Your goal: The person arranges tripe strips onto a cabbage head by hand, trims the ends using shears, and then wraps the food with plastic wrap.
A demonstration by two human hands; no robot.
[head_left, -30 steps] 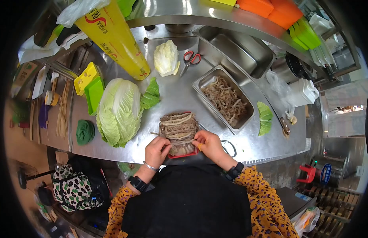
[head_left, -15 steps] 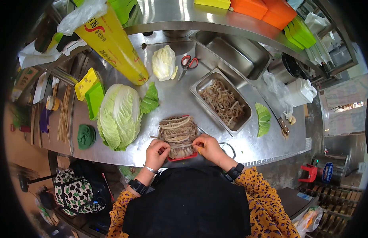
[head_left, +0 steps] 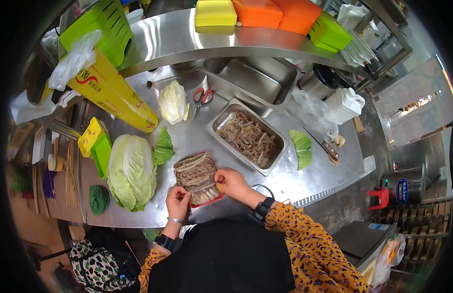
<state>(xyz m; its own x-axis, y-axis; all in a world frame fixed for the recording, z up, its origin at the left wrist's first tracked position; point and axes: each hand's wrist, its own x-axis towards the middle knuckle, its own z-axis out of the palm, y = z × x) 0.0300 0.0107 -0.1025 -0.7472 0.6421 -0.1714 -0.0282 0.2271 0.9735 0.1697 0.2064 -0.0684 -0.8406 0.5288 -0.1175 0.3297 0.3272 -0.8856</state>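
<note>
A red tray [head_left: 208, 201] near the table's front edge is heaped with greyish-brown strips [head_left: 194, 173], laid crosswise in rows; they look like cooked tripe or meat. At the tray's lower left corner is my left hand [head_left: 177, 201], its thumb and fingers pinched together by the strips. My right hand [head_left: 232, 183] is at the tray's right side, fingers curled and pressed against the ends of the strips. What either fingertip pinch holds is hidden. Behind the tray, to the right, a steel pan [head_left: 221, 131] contains a loose pile of similar shredded strips [head_left: 248, 139].
A whole napa cabbage [head_left: 131, 171], a smaller cabbage [head_left: 173, 102], red-handled scissors [head_left: 202, 100] and a yellow film roll [head_left: 119, 95] lie around the tray. A larger steel pan [head_left: 258, 78] stands behind. A knife [head_left: 330, 150] and a cabbage leaf [head_left: 301, 149] lie right.
The camera view has shifted, so the table contents appear further left and lower. My left hand has drawn down toward the tray's lower left corner; my right hand stays at the right side.
</note>
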